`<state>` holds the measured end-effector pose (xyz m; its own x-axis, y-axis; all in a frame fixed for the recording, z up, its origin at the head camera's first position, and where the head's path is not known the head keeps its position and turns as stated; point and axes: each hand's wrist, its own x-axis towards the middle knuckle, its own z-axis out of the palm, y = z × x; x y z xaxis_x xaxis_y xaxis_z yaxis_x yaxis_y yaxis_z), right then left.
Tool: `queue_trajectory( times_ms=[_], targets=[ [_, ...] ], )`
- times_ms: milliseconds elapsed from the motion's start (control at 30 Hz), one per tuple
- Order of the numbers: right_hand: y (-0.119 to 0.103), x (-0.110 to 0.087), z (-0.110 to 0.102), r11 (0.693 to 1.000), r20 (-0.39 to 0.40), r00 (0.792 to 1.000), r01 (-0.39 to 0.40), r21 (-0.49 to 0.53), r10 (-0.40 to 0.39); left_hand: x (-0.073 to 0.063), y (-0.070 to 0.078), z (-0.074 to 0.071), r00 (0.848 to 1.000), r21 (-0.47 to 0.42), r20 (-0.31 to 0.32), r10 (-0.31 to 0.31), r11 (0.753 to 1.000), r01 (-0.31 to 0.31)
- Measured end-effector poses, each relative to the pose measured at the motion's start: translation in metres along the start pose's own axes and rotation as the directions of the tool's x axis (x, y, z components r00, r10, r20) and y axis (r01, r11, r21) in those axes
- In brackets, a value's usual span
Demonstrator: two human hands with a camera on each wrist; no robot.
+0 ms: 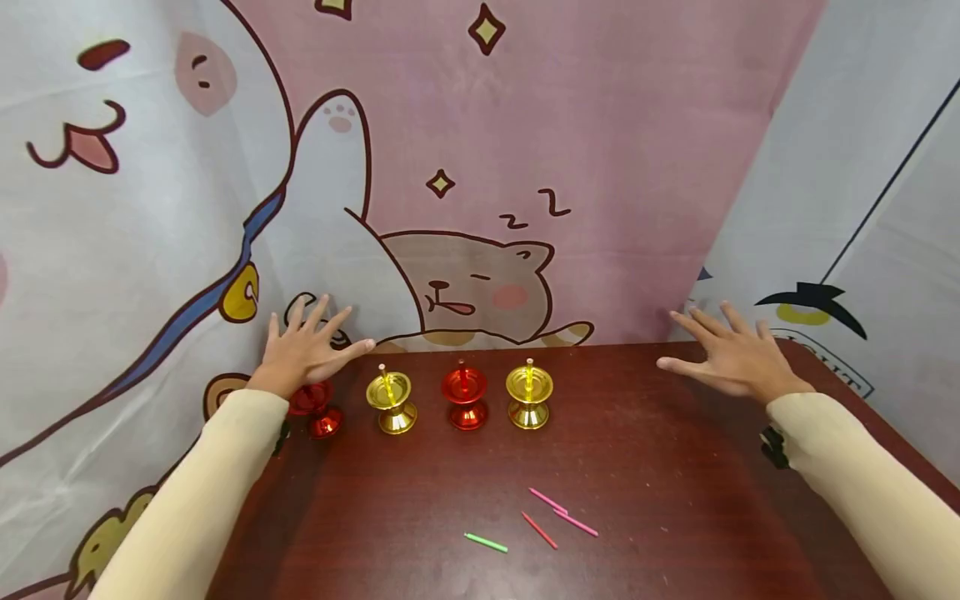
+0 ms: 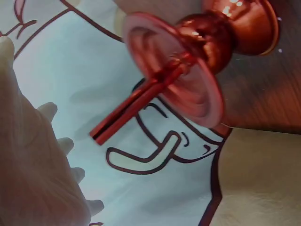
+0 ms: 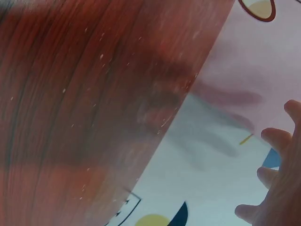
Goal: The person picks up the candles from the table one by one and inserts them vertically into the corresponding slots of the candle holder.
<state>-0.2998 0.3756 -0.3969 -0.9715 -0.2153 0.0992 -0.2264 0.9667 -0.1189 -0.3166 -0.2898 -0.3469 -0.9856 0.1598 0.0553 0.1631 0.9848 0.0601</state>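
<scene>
My left hand (image 1: 303, 350), fingers spread, hovers over the leftmost red candle holder (image 1: 325, 422) and partly hides it; it holds nothing. In the left wrist view that red candle holder (image 2: 207, 40) has a round dish and a red stick (image 2: 124, 110) standing up from it. Fingers also spread, my right hand (image 1: 735, 354) hangs above the table's right side, holding nothing. To the right of the left hand stand a gold candle holder (image 1: 397, 417), a red candle holder (image 1: 467, 414) and another gold candle holder (image 1: 528, 412), each with a thin upright stick in its dish.
Thin candles lie on the dark red wooden table (image 1: 390, 508): a green candle (image 1: 486, 542), a red candle (image 1: 539, 530), a pink candle (image 1: 547, 500) and another pink candle (image 1: 576, 522). Behind the table hangs a cartoon-printed cloth (image 1: 622, 167).
</scene>
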Motion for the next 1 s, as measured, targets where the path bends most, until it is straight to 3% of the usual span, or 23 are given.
queue_trajectory(
  times_ms=[267,533,1000],
  targets=[
    [-0.024,-0.002,-0.001,0.997,-0.019,0.997,0.069,-0.029,-0.069,-0.012,0.012,-0.01,0.999,0.012,-0.005,0.035,0.999,-0.035],
    [-0.054,-0.013,0.0,0.988,-0.07,0.986,0.15,-0.026,-0.152,-0.033,0.042,-0.011,0.988,0.018,-0.074,0.133,0.991,-0.132],
    [-0.101,-0.025,0.007,0.952,-0.142,0.942,0.298,-0.064,-0.305,-0.06,0.092,-0.003,0.933,0.058,-0.174,0.316,0.949,-0.311]
  ],
)
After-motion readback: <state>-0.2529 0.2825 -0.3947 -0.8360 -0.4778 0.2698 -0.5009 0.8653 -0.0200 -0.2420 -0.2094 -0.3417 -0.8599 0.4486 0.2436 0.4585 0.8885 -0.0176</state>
